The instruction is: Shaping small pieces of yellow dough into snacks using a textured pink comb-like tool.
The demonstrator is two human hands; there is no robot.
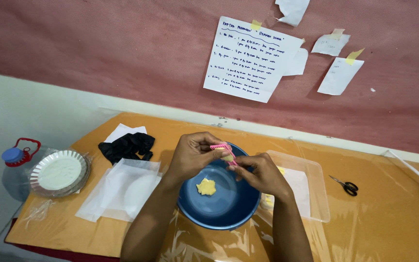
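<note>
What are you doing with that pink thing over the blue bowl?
A person holds a small pink plastic crimping tool in both hands, the left hand and the right hand, with a bit of yellow dough pinched at it. They work above a round blue plastic bowl, where one shaped yellow dough piece already lies. A clear plastic tray sits beside the bowl, and small black-handled scissors lie on the orange table.

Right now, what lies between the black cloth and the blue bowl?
In the head view, clear plastic sheets lie on the table between the black cloth and the blue bowl.
</note>
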